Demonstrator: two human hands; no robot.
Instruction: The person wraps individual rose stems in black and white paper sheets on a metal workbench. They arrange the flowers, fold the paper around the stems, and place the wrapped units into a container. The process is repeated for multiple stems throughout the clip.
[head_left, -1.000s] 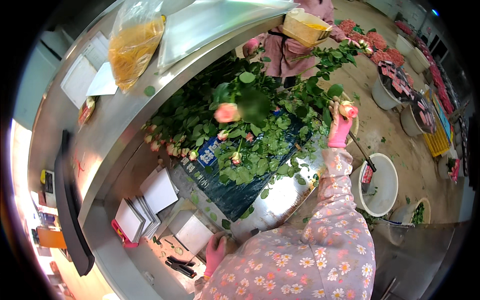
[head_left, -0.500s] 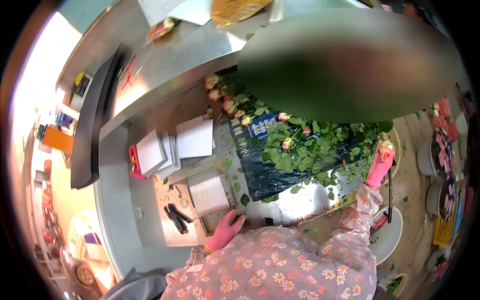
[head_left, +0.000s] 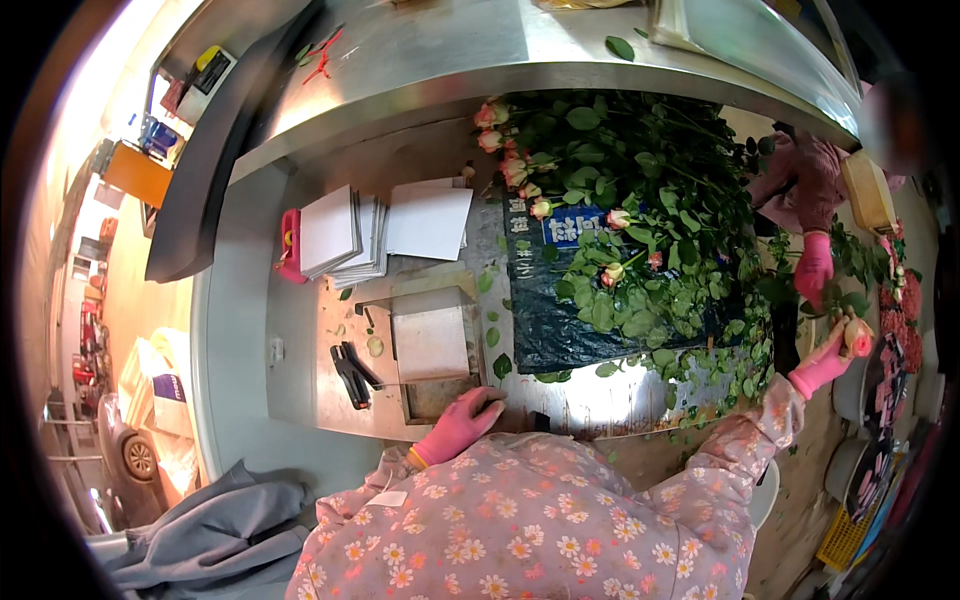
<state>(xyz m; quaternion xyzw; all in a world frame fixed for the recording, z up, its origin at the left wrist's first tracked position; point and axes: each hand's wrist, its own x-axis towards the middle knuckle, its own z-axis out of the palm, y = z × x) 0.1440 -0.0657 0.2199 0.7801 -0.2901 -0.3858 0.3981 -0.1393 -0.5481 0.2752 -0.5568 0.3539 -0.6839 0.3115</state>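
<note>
My right hand [head_left: 820, 366], in a pink glove, is stretched out past the table's right end and grips a pink and cream rose [head_left: 857, 338] near its bloom. My left hand [head_left: 458, 428], also gloved in pink, rests at the table's front edge with nothing in it, fingers extended beside a shallow metal frame [head_left: 408, 409]. Many leafy roses [head_left: 640, 140] lie in a heap on a dark plastic sheet [head_left: 545, 335], their pale pink blooms toward the left. Another person's pink-gloved hand [head_left: 815, 270] is just beyond my right hand, by some green leaves.
Stacks of white card [head_left: 430, 220] and a black-handled tool [head_left: 350, 378] lie on the left. A metal shelf [head_left: 440, 50] crosses the far side. Buckets [head_left: 845, 470] and a yellow basket [head_left: 850, 535] stand at the right. Loose leaves [head_left: 502, 366] are scattered about.
My right hand has moved further right with the rose. The view has shifted, and another person's gloved hand now shows close to mine. My left hand stays by the metal frame.
</note>
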